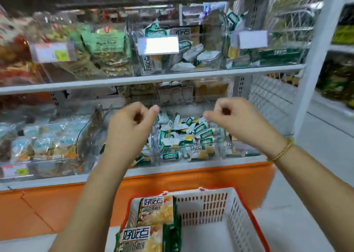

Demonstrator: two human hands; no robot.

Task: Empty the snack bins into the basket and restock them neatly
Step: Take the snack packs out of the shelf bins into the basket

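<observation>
curled fingers of left hand (130, 125) and right hand (235, 117) are hovering, hold unclear; just beneath, small packets (183, 135) are filling the clear bin (218, 137), looking light, crinkly, slippery, best scooped in handfuls; basket (241, 213) waiting below.

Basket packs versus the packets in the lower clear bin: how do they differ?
The large green-and-yellow biscuit packs in the white plastic basket are big and lie overlapped, labels up; the small green-and-white snack packets in the clear plastic lower-shelf bin are smaller and jumbled loose. Both show green wrappers.
</observation>
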